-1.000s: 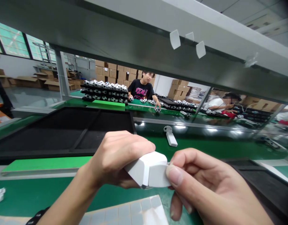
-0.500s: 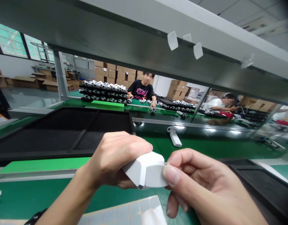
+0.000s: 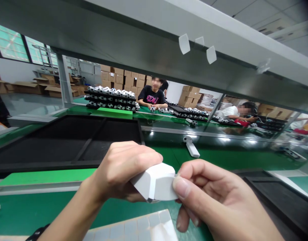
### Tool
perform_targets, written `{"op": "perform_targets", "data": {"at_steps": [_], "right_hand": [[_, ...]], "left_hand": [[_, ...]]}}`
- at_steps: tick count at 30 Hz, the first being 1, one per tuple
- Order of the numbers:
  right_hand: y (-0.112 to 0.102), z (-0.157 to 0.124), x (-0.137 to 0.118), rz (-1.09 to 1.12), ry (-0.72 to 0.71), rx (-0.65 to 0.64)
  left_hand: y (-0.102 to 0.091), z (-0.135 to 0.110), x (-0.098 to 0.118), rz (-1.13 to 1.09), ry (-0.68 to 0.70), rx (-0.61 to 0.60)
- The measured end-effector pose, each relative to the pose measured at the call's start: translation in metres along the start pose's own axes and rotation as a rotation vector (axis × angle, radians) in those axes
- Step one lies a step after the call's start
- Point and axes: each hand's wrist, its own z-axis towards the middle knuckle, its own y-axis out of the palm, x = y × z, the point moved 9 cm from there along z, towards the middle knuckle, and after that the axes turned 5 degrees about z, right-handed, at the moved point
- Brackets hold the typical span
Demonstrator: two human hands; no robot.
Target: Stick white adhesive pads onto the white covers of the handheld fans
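My left hand (image 3: 123,167) is wrapped over the top of a white faceted block (image 3: 155,182), held above the green bench. From the right, my right hand (image 3: 214,197) pinches the block's right face with thumb and forefinger pressed to it. Just below the block, at the bottom edge, lies a sheet of white hexagonal stickers (image 3: 143,227).
A large black tray (image 3: 68,137) stands behind my hands. A white piece with a football-patterned end (image 3: 191,147) lies on the green conveyor belt. Across it, two people sit by stacked black trays of small football-patterned balls (image 3: 110,97). A grey shelf (image 3: 169,50) hangs overhead.
The white piece with the football end has drifted right along the belt. My hands stay on the block, almost still. The person opposite has drawn their arm back.
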Motion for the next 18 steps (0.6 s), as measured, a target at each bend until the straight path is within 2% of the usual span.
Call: {"op": "perform_targets", "data": {"at_steps": [4,8,10,13,15,16,18], "right_hand": [[0.003,0.0,0.001,-0.007,0.009,-0.006],[0.0,-0.008,-0.003,-0.073,-0.039,0.133],[-0.005,-0.014,-0.012,-0.229,-0.118,0.193],[-0.022,-0.029,-0.038,-0.661,-0.315,0.411],[-0.027,-0.035,-0.049,-0.809,-0.408,0.505],[-0.025,-0.034,-0.05,-0.78,-0.425,0.492],[-0.012,-0.025,-0.039,-0.596,-0.385,0.35]], "left_hand": [[0.001,-0.001,0.0,0.011,-0.003,-0.012],[0.001,-0.002,-0.001,0.018,0.005,-0.006],[0.001,-0.003,0.0,0.014,0.016,0.013],[-0.003,-0.004,-0.001,0.019,-0.013,0.086],[-0.007,-0.006,-0.002,0.026,-0.047,0.136],[-0.009,-0.007,-0.002,0.024,-0.067,0.153],[-0.01,-0.011,-0.006,-0.019,-0.123,0.164]]}}
